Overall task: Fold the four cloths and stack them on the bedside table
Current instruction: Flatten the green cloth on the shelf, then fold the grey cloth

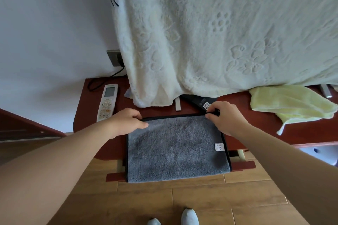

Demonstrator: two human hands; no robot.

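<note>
A grey cloth [175, 148] with dark edging and a small white label lies flat on the red-brown bedside table [301, 133]; its near half hangs over the table's front edge. My left hand [126, 120] pinches the cloth's far left corner. My right hand [225, 117] pinches its far right corner, at a dark loop. A pale yellow cloth [289, 104] lies crumpled on the table at the right. A large cream blanket [210, 33] hangs down over the back of the table.
A white remote control [107, 102] lies on the table's left side, near a black cable and a wall socket [115, 58]. A dark flat item with a QR code [203, 103] sits behind the grey cloth. Wooden floor and my feet are below.
</note>
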